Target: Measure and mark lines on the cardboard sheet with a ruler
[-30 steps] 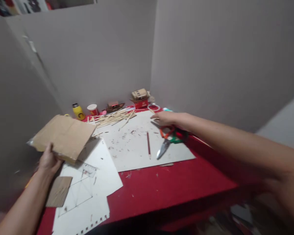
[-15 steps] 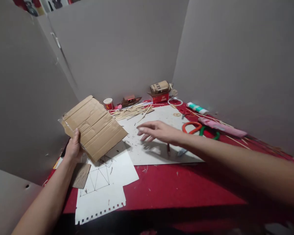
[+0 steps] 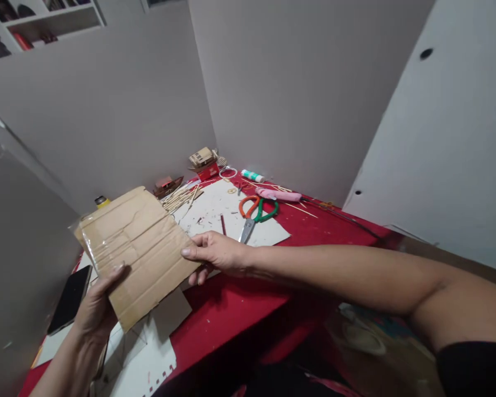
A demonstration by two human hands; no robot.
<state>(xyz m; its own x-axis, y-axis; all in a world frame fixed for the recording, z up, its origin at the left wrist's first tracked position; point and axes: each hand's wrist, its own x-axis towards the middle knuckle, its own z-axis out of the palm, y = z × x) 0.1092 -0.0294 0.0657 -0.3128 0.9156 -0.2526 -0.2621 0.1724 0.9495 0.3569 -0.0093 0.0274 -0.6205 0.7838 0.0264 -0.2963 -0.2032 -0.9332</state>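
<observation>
A creased piece of brown cardboard, with clear tape along its left edge, is held up in front of me, tilted above the table. My left hand grips its lower left side, thumb on the face. At its right corner, my right hand pinches it between thumb and fingers. Underneath, partly hidden, lies a sheet of white paper with torn punched holes and drawn lines. Scissors with one orange and one green handle lie beyond my right wrist, near a dark red pencil.
A black phone lies at the left. Behind the cardboard are thin wooden sticks, small boat models and a red box. A pink glue gun and a white-green tube lie at the right on the red tabletop.
My right hand has come from over the white board to the cardboard's right corner and taken hold. The cardboard is nearer to me, and the view has turned right.
</observation>
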